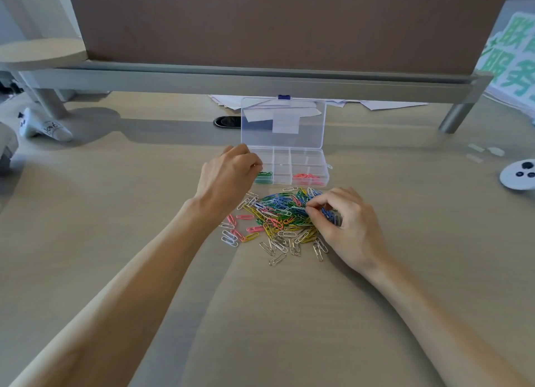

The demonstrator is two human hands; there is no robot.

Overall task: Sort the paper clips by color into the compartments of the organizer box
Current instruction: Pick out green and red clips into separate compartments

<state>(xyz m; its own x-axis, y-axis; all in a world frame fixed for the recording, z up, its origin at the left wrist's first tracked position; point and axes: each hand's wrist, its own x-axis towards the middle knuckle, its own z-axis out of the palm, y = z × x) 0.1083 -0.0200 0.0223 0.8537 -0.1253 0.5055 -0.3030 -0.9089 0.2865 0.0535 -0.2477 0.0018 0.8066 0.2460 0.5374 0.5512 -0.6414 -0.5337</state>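
A person's right hand (346, 227) pinches thumb and forefinger into the mixed pile of paper clips (278, 221) on the desk (115, 212). The left hand (228, 175) hovers with curled fingers over the left end of the open organizer box (323, 166), just beyond the pile; whether it holds anything cannot be told. Green clips (264, 177) and pink clips (307, 178) lie in separate front compartments.
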